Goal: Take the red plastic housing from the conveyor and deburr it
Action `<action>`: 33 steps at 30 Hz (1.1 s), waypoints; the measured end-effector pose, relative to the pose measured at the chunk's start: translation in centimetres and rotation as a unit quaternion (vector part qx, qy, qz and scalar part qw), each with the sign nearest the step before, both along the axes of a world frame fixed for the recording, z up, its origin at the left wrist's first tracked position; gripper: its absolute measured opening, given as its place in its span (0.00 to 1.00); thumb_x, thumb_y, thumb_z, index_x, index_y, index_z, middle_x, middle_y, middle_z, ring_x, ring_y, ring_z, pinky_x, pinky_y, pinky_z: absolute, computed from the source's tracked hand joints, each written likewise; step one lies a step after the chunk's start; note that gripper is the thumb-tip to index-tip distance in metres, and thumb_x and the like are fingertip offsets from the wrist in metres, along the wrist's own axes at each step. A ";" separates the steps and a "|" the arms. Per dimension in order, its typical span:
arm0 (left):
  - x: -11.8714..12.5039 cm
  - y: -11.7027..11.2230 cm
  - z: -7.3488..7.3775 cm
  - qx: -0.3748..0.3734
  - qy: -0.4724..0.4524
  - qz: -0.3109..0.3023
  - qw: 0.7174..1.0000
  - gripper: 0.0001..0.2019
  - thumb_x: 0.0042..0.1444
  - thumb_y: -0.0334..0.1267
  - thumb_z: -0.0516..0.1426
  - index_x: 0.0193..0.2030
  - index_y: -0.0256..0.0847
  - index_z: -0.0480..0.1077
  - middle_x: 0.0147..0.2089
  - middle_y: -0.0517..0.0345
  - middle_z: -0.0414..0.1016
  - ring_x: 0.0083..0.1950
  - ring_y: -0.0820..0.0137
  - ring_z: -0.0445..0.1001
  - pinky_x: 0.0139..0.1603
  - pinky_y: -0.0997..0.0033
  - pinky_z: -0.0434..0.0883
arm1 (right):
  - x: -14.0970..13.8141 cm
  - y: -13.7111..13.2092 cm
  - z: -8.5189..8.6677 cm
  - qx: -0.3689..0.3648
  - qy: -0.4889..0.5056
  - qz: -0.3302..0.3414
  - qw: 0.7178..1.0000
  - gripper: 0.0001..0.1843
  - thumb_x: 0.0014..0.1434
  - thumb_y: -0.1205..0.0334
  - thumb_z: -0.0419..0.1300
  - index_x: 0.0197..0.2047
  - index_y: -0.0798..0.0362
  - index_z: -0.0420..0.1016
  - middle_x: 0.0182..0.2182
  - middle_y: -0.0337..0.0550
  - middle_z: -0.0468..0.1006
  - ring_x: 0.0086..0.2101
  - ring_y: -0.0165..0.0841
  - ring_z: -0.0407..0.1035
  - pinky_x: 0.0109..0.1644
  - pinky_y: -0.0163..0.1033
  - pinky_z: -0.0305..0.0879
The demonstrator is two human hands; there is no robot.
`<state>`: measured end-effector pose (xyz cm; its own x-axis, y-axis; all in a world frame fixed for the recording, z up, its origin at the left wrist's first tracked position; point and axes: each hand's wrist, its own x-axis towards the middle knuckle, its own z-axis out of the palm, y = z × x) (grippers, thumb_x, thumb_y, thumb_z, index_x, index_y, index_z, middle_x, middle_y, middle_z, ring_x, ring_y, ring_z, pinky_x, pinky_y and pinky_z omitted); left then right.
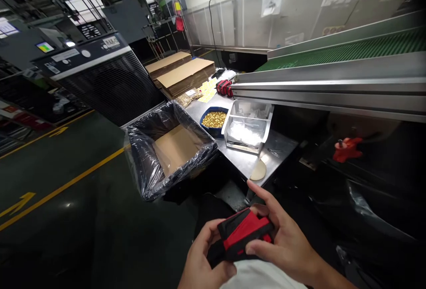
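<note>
one red-and-black plastic block [244, 232], not yet released, occupies left hand [203, 258] and right hand [286, 240], fingers clamped around it. similar blocks [224, 88] lie beyond it.

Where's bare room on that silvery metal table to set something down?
The silvery metal table shows bare patches at its right corner and between the translucent divided plastic bin and rounded beige piece. Crowded: around the dark-blue tub of gold-coloured pieces.

There are two hands [289, 244], one held red-and-black device [244, 232] — one lined crate [141, 160], one blue bowl [212, 132], one conveyor [349, 53]
</note>
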<state>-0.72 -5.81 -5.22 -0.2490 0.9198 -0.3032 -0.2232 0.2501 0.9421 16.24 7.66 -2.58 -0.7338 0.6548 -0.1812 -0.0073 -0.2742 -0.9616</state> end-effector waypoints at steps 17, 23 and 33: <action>-0.3 1.3 2.8 0.030 -0.060 -0.042 0.997 0.54 0.37 0.49 0.75 0.70 0.52 0.56 0.70 0.45 0.52 0.66 0.44 0.62 0.63 0.53 0.69 | 1.2 0.6 -0.3 0.053 0.043 0.029 0.997 0.56 0.42 0.41 0.74 0.69 0.39 0.53 0.66 0.46 0.60 0.65 0.49 0.53 0.72 0.54 0.44; -0.4 0.8 3.1 0.057 0.040 -0.042 0.997 0.53 0.41 0.31 0.71 0.71 0.57 0.49 0.66 0.49 0.60 0.62 0.50 0.68 0.60 0.58 0.71 | -0.5 -0.6 -0.6 -0.174 0.136 0.083 0.972 0.44 0.42 0.44 0.75 0.60 0.46 0.68 0.57 0.53 0.70 0.57 0.51 0.64 0.62 0.55 0.61; -0.4 0.6 4.5 0.137 0.292 -0.089 0.942 0.58 0.41 0.38 0.71 0.73 0.55 0.41 0.65 0.48 0.63 0.61 0.49 0.66 0.63 0.48 0.68 | -1.3 -1.5 -1.4 -0.339 0.111 0.000 0.934 0.22 0.67 0.47 0.54 0.50 0.54 0.79 0.46 0.51 0.81 0.47 0.39 0.73 0.55 0.43 0.67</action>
<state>-1.11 -5.21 -0.72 -0.1349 0.9865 0.0926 0.3766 -0.0354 0.9257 14.94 6.19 -4.02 -0.8026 0.4448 -0.3975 -0.1863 -0.8199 -0.5414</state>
